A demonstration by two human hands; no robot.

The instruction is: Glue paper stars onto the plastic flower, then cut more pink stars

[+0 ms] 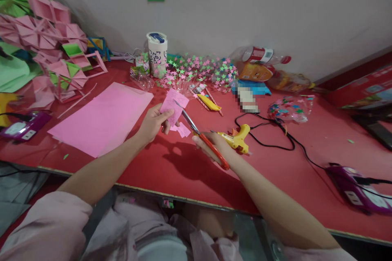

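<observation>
The left hand (153,124) pinches a small pink paper piece (174,107) between thumb and fingers, holding it up just above the red table (171,167). The right hand (214,143) is closed around the red handles of the scissors (200,135), and the shiny blades point toward ten o'clock, with the tips touching the paper's right edge. Small pink scraps (183,129) lie on the table right under the paper. A big pink sheet (102,118) lies flat at nine o'clock from the left hand. A yellow glue gun (237,138) sits just beside the right hand at three o'clock, and its black cord (275,138) curls away to the right. At twelve o'clock stands a white cup (157,53) with dark blue marks on its side, too small to read. Next to it is a heap of pink and green paper stars (199,71). A clear bottle (260,56) lies on its side near the wall, with a red and white label whose words are too blurry to read. Folded pink paper shapes (52,40) pile up at ten o'clock.
</observation>
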